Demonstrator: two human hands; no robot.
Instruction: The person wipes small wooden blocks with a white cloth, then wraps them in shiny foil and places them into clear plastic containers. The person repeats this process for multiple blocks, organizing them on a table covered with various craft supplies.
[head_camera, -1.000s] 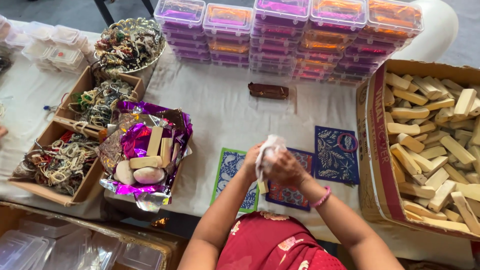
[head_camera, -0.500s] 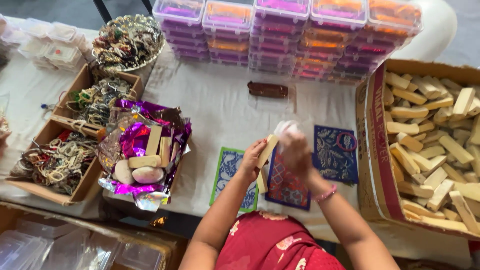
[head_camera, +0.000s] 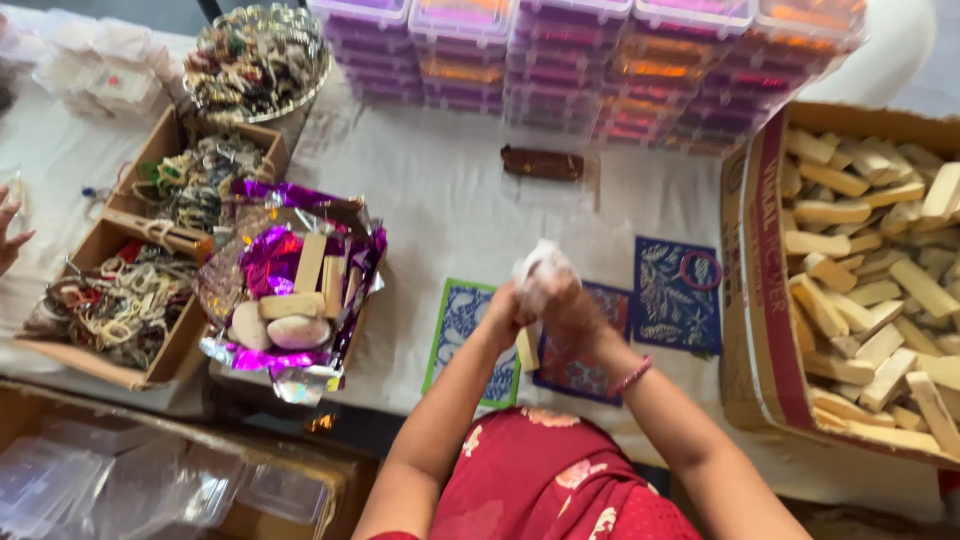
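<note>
My left hand (head_camera: 503, 312) and my right hand (head_camera: 568, 312) meet over the white table, both closed on a pale wooden stick (head_camera: 527, 349) and a crumpled clear plastic wrapper (head_camera: 540, 264) bunched at its top. Under them lie blue patterned cards (head_camera: 674, 292), one green-edged (head_camera: 462, 322). A pink bangle sits on my right wrist.
A large cardboard box (head_camera: 752, 300) of pale wooden sticks stands at the right. A purple foil tray (head_camera: 286, 285) with sticks and stones is at the left, beside cardboard boxes of bracelets (head_camera: 118, 300). Stacked clear containers (head_camera: 590, 60) line the back. Another person's hand (head_camera: 8, 235) shows at the far left.
My hands have dropped a little and come together around the stick, and the wrapper is bunched at its upper end. The stick now points downward between my hands.
</note>
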